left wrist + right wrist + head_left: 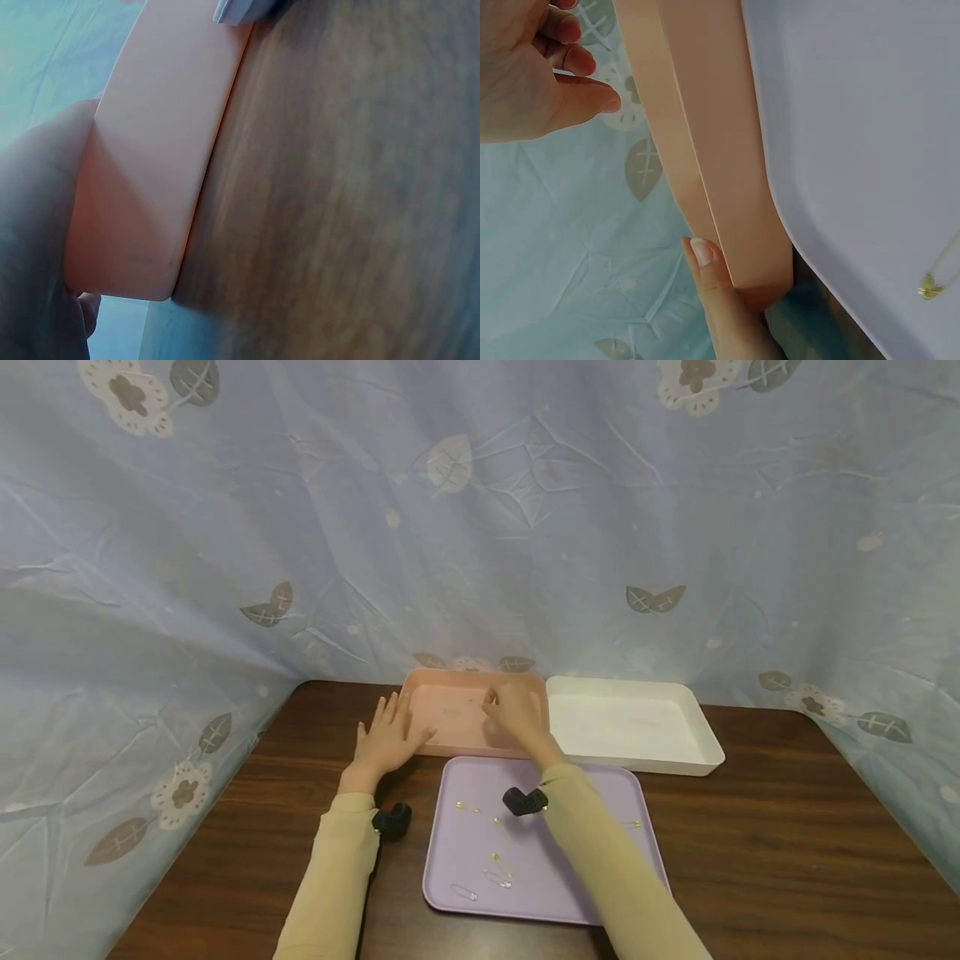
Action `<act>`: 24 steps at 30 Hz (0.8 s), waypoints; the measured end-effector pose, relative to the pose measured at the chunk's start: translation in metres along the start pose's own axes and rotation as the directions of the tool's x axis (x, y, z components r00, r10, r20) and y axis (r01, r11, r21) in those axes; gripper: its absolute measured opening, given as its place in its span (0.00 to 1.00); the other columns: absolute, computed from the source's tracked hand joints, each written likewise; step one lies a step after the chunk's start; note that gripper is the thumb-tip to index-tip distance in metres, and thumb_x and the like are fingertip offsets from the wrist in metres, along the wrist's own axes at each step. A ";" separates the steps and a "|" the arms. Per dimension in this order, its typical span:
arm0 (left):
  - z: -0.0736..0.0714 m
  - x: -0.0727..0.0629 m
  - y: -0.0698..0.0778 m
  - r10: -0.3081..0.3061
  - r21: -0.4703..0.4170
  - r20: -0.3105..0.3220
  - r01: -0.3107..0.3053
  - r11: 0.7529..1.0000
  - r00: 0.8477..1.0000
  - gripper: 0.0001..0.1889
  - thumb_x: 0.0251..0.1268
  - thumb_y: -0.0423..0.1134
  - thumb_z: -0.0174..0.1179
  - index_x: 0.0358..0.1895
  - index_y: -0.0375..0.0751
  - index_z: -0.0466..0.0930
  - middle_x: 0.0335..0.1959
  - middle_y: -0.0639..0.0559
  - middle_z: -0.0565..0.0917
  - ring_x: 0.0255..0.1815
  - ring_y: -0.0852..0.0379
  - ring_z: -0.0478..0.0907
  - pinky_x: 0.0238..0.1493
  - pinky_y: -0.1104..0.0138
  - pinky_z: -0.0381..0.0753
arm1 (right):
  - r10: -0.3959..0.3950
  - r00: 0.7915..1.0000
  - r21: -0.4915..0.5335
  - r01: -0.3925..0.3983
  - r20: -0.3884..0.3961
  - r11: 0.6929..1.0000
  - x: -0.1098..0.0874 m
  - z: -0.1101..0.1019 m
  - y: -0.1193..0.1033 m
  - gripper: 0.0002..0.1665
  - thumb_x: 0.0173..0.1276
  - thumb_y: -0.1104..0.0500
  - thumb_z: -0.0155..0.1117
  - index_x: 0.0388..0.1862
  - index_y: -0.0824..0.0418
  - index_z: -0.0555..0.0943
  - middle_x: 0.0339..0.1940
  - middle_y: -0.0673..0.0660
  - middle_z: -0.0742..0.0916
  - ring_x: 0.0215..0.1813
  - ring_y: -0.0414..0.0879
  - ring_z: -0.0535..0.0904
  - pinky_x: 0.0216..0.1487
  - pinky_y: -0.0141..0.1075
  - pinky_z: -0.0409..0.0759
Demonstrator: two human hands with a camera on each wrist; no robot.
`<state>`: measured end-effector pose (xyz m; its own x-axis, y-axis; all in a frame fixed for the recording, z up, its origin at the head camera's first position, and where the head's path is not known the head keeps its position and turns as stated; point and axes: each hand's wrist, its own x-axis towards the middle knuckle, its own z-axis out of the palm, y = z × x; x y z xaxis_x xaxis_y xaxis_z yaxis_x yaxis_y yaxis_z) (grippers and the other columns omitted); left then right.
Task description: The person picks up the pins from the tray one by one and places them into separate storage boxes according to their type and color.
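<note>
My left hand (386,743) rests on the left front corner of a pink tray (472,750), fingers straight and spread, thumb over the rim. In the right wrist view that thumb (705,255) lies at the tray's inner edge. My right hand (517,714) hovers over the right part of the pink tray, fingers loosely curled. Its thumb (592,101) stands apart from the fingers in the right wrist view, and no pin shows there. Small pins (471,700) lie on the pink tray's floor. On a purple tray (442,860) lie several safety pins, gold ones (501,864) and silver ones (463,892).
A white tray (630,756) stands right of the pink one, both along the back of the dark wood table (780,827). The purple tray sits in front of them, under my right forearm. A patterned cloth (480,543) hangs behind and at the sides.
</note>
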<state>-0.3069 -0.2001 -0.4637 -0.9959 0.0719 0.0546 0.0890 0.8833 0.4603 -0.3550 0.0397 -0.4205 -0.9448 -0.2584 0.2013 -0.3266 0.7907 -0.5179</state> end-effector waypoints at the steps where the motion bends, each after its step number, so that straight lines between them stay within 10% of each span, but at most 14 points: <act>1: 0.000 0.001 0.000 0.001 0.001 0.002 -0.001 1.000 1.000 0.49 0.65 0.72 0.44 0.80 0.51 0.35 0.81 0.43 0.40 0.81 0.41 0.32 0.69 0.28 0.38 | 0.004 1.000 -0.014 -0.004 -0.001 1.000 -0.002 -0.001 0.001 0.05 0.66 0.60 0.64 0.29 0.58 0.82 0.31 0.53 0.85 0.33 0.45 0.75 0.38 0.37 0.75; 24: -0.001 0.001 0.000 -0.007 0.004 0.029 0.007 1.000 1.000 0.50 0.64 0.74 0.42 0.80 0.50 0.34 0.81 0.43 0.38 0.81 0.41 0.31 0.70 0.29 0.37 | -0.004 0.997 -0.025 0.002 -0.078 1.000 -0.065 -0.044 0.020 0.04 0.63 0.60 0.66 0.30 0.59 0.82 0.35 0.58 0.81 0.41 0.52 0.73 0.41 0.42 0.73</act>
<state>-0.3079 -0.2000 -0.4630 -0.9966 0.0789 0.0252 0.0817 0.8858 0.4568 -0.2993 0.0970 -0.4076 -0.9388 -0.2174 0.2673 -0.3275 0.8040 -0.4963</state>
